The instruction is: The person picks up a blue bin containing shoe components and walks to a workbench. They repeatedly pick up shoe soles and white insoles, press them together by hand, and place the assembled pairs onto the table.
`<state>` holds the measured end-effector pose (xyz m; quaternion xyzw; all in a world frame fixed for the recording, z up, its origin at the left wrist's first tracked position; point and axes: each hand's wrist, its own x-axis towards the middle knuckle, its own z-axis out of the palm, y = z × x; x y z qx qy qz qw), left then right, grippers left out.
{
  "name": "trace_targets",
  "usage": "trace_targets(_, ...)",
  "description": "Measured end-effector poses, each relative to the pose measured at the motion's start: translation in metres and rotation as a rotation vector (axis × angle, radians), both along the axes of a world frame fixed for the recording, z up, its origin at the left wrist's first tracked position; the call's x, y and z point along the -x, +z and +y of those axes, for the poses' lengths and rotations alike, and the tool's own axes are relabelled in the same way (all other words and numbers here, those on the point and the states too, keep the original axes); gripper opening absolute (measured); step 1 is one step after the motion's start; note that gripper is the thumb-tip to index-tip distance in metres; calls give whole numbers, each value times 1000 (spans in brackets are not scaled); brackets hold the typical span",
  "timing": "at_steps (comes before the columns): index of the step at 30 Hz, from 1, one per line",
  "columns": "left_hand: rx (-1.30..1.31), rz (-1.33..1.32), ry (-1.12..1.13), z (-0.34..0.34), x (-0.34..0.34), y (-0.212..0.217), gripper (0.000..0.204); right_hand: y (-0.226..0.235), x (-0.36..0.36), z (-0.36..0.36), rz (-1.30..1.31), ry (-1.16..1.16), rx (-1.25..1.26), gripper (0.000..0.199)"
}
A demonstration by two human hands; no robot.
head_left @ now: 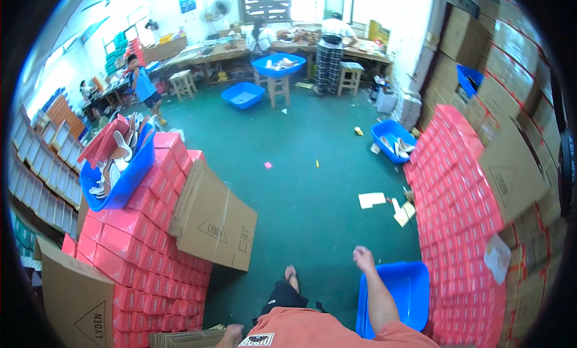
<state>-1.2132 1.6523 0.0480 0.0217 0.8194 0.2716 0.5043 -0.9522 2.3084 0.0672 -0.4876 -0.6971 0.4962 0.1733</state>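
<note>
My right hand [362, 259] hangs out in front of me with its fingers curled in, and nothing shows in it. Below that forearm stands a blue plastic tub [422, 288] on the floor, beside the wall of pink shoe boxes [457, 240]. At the lower edge, my left hand [232, 334] is only partly visible, close to some flattened cardboard [186, 338]; its fingers are too hidden to read. A bundle of folded cartons [225, 228] tied with string leans on the left stack of pink boxes [135, 234].
A blue tub [132, 177] of shoe parts tops the left stack. Another blue tub [384, 128] sits by the right stack. Paper sheets [372, 199] lie on the green floor. Several people are farther off, some at a long workbench [210, 54]; a stool [183, 83] stands near it.
</note>
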Motion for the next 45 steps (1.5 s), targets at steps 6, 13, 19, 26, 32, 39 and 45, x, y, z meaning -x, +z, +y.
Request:
trace_targets(6, 124, -52, 296, 121, 124, -18, 21, 69, 224, 156, 11, 62, 13, 39)
trace_targets(13, -243, 170, 290, 457, 388, -14, 48, -36, 244, 182, -815, 540, 488, 41)
trace_targets(19, -500, 330, 102, 682, 581, 74, 48, -57, 401, 288, -792, 648, 453, 30)
trace_targets(26, 110, 270, 281, 704, 683, -7, 42, -88, 655, 557, -556, 958, -132, 20)
trace_targets(32, 192, 28, 561, 734, 741, -9, 38, 51, 1036, 743, 15, 328, 200, 25)
trace_targets(39, 123, -122, 828, 863, 942, -58, 30, 54, 1255, 836, -218, 441, 281, 45)
trace_targets(45, -133, -19, 702, 1046, 1188, -9, 40, 30, 1356, 932, -283, 328, 394, 63)
